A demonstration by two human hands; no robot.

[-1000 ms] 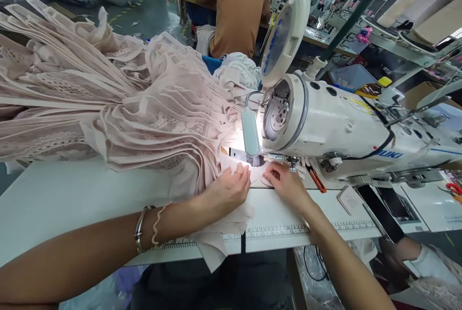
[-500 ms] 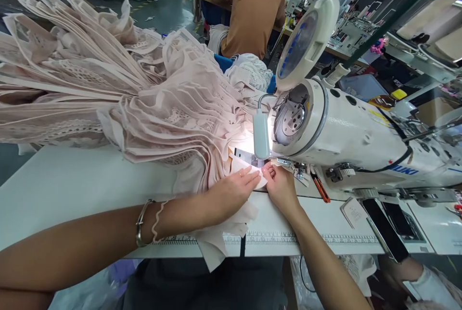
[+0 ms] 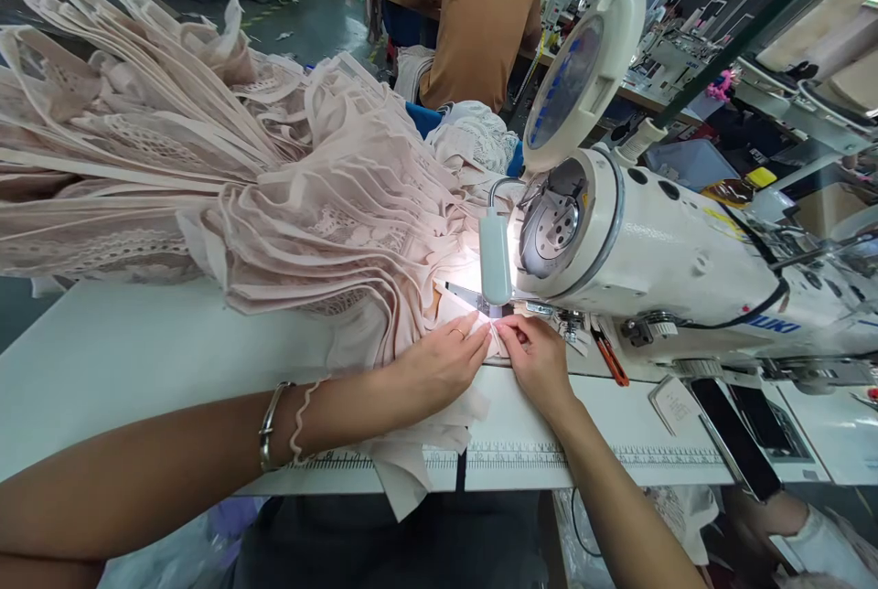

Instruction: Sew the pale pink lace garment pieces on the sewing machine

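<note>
My left hand point(image 3: 443, 360) lies with fingers together on a pale pink fabric piece point(image 3: 412, 461) that hangs over the table's front edge. My right hand point(image 3: 539, 356) pinches the same fabric right beside it. Both sets of fingertips meet just in front of the presser foot point(image 3: 490, 307) of a white sewing machine point(image 3: 658, 260), under its bright lamp point(image 3: 495, 255). The small bit of cloth between the fingertips is mostly hidden by the hands.
A big heap of pale pink lace garments point(image 3: 206, 177) covers the table's left and back. Orange-handled snips point(image 3: 609, 357) and a dark phone point(image 3: 733, 438) lie right of the needle. A ruler strip point(image 3: 521, 456) runs along the white table's front edge. A person in a brown top point(image 3: 480, 13) sits beyond.
My hands have drawn closer together at the presser foot, and the right hand has gone from lying on the cloth to pinching it. The view shifted slightly to the left.
</note>
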